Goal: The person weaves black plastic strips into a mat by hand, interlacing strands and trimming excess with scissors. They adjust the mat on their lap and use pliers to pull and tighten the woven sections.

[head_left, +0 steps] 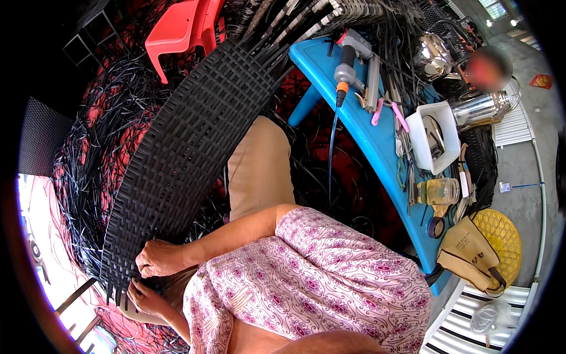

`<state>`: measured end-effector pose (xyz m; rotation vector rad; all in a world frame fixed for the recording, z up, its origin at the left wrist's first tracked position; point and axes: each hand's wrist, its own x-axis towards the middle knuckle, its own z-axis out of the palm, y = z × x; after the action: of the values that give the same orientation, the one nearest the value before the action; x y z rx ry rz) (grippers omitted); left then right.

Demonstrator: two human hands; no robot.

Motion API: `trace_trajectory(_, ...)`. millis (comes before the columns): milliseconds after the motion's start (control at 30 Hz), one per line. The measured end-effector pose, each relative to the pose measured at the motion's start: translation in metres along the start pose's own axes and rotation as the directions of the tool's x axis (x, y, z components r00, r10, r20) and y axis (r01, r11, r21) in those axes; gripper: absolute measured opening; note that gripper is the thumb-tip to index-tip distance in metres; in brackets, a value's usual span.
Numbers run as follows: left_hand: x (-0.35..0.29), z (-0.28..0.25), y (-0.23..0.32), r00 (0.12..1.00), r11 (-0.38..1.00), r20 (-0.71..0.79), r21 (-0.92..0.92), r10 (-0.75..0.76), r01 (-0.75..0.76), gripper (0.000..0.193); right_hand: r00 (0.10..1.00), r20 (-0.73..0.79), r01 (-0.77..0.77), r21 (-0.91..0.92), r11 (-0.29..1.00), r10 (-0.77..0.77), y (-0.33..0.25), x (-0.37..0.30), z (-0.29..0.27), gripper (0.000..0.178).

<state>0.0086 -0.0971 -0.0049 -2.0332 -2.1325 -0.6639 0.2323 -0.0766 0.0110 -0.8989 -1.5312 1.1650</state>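
A long curved panel of black woven wicker [186, 127] leans across my lap, with loose strip ends along its lower edge. At that near end my right hand [160, 258] is closed, its fingers curled in a pinch on a black strip. Just below it, my left hand [148, 298] pinches the panel's edge between thumb and fingers. Both hands nearly touch each other. My fingers partly hide the strip between them.
On my right, a blue table [377, 141] bears a pneumatic stapler [348, 62] with a hose, pink-handled cutters [386, 112], a white tray [433, 138] and a glass jar [439, 192]. Red stacked chairs [180, 32] stand ahead. Loose black strips [82, 171] cover the floor at left.
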Motion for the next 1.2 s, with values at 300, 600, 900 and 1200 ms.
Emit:
trace_trajectory(300, 0.001, 0.001, 0.000, 1.000, 1.000, 0.003, -0.019, 0.012, -0.012, 0.036, 1.000, 0.017, 0.011, -0.016, 1.000, -0.011, 0.000, 0.001, -0.001, 0.020)
trace_trajectory(600, 0.001, 0.004, -0.002, 1.000, 0.999, 0.007, -0.033, 0.008, -0.008, 0.038, 1.000, 0.014, 0.010, -0.017, 1.000, -0.010, 0.003, 0.003, 0.001, 0.020)
trace_trajectory(900, -0.002, -0.002, 0.003, 1.000, 0.998, -0.009, -0.066, 0.022, -0.023, 0.038, 0.999, 0.021, -0.037, -0.012, 0.999, 0.037, 0.005, 0.004, 0.004, 0.019)
trace_trajectory(1200, 0.000, 0.008, -0.022, 0.971, 0.971, -0.032, 0.033, 0.239, -0.238, 0.032, 1.000, 0.015, -0.019, -0.039, 0.999, 0.019, 0.004, 0.006, 0.006, 0.020)
